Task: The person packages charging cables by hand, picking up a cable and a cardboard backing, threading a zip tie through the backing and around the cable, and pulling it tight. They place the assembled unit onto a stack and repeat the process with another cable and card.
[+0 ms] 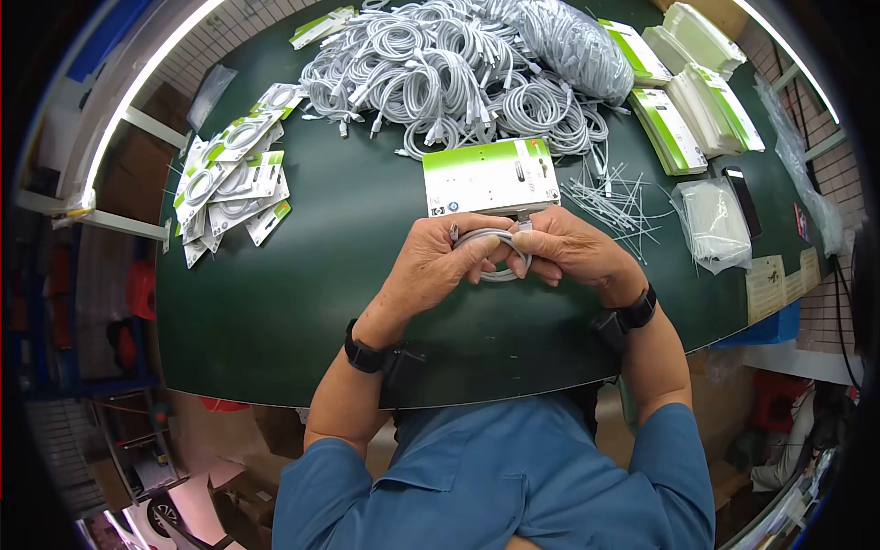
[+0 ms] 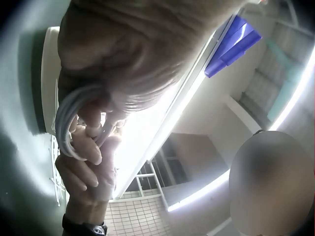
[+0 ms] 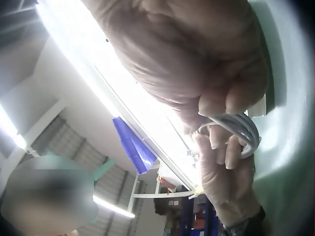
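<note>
Here, both hands (image 1: 426, 261) (image 1: 587, 249) grip a coiled cable (image 1: 500, 276) near finely printed, illegible packaging (image 1: 486, 183).

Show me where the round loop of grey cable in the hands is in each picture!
Head: the held round loop of grey cable is near the middle.
Left wrist: loop left of centre, about halfway up.
Right wrist: loop right of centre, about halfway up.
Shared landmark: the smooth green tabletop.

The grey cable (image 1: 500, 275) is looped round; it's held above the table (image 1: 275, 321).
</note>
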A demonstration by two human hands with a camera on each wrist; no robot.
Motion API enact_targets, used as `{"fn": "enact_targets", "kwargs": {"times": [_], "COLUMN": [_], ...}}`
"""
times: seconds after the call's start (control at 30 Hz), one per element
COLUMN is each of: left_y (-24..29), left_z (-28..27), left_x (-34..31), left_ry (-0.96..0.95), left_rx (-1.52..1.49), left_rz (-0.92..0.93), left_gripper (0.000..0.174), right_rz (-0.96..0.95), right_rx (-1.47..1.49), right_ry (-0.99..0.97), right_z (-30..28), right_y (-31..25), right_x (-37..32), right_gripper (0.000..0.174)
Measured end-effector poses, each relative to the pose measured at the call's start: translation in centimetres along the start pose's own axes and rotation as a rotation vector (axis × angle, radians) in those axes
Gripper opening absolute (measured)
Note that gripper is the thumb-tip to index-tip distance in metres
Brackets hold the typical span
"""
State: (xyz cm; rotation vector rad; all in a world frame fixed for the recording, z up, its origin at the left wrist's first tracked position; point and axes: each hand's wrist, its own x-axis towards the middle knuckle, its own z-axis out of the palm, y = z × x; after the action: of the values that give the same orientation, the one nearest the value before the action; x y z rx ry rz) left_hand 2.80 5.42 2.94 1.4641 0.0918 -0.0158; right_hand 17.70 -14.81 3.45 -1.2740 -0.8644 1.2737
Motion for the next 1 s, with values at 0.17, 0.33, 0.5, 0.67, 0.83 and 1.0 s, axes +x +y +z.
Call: {"fn": "enact_targets", "kwargs": {"times": [0.17, 0.33, 0.5, 0.67, 0.83, 1.0], "left_y": [-0.5, -0.2, -0.3, -0.8, 0.1, 2.5], "left_z": [0.2, -0.3, 0.1, -0.1, 0.7, 3.3], "left_x": [0.0, 0.1, 0.0, 0.4, 0.3, -1.4], "left_ry": [0.061, 0.036, 0.01, 0.009, 0.371, 0.465], "left_rx": [0.006, 0.058, -0.009, -0.094, 0.213, 1.013], "left_rz": [0.04, -0.065, -0.124, -0.216, 0.243, 0.786], "left_gripper": [0.032, 0.025, 0.022, 0.041, 0.086, 0.092], "right_rz": [0.007, -0.027, 0.025, -0.015, -0.089, -0.206], "right_rx": [-0.069, -0.07, -0.126, -0.18, -0.048, 0.204], "right_ry": [0.013, -0.034, -0.021, -0.003, 0.181, 0.222], "right_z": [0.4, 0.5, 1.2, 0.8, 0.2, -0.3], "right_y": [0.5, 1.2, 1.3, 1.9, 1.0, 0.8], "right_x": [0.2, 0.2, -0.3, -0.4, -0.9, -1.4], "right_gripper": [0.035, 0.033, 0.033, 0.036, 0.04, 0.041]}}
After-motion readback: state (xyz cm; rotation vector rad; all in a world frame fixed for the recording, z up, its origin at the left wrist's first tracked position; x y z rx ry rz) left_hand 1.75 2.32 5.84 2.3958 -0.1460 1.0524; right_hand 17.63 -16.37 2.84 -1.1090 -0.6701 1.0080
